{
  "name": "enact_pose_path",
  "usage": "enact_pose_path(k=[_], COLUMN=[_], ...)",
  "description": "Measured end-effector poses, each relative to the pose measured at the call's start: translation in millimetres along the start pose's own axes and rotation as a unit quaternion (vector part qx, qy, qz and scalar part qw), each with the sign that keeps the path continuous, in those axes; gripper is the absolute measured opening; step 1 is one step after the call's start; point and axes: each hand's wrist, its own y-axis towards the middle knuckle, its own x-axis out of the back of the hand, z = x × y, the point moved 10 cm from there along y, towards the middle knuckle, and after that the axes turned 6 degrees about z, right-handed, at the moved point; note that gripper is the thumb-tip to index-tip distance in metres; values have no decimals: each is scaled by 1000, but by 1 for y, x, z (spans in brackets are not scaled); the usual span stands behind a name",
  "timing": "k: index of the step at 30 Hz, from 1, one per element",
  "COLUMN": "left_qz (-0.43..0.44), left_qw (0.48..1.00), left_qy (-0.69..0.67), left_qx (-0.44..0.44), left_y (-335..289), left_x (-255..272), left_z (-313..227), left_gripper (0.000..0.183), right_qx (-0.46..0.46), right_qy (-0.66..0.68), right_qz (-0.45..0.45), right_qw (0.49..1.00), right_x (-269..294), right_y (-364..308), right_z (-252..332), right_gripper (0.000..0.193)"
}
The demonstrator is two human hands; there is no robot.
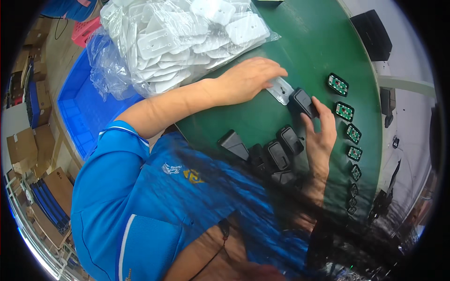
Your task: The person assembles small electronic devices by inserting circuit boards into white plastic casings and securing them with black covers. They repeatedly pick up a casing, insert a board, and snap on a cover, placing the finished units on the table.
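Note:
My left hand (246,80) reaches in from the left, fingers and thumb closed on one end of a white plastic plate (280,90) with small holes. Against the plate's other end sits a black plastic case (302,101), its rounded rectangular face turned up. The thumb and fingers of my right hand (321,129) grip this case from its right side. Closer to my body, several similar black cases (277,154) stand in a cluster, partly hidden by blurred dark hair. A wedge-shaped black case (233,144) lies left of them.
Clear bags of many white plates (183,37) fill the far left of the green table (300,42). A row of black shells with green circuit boards (344,111) runs down its right side. A blue bin (89,103) stands at the left, with cardboard boxes (28,147) beyond.

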Motion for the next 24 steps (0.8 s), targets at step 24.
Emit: enact_pose_path(k=[24], left_qz=[59], left_qw=[987], left_qy=[134], left_qx=[-63], left_y=[-15], left_x=[-5], left_z=[-15], left_gripper=[55], right_qx=[83], right_qy=[6], right_qz=[25], right_qw=[996], right_x=[-40], right_y=[26], right_z=[28], right_gripper=[42])
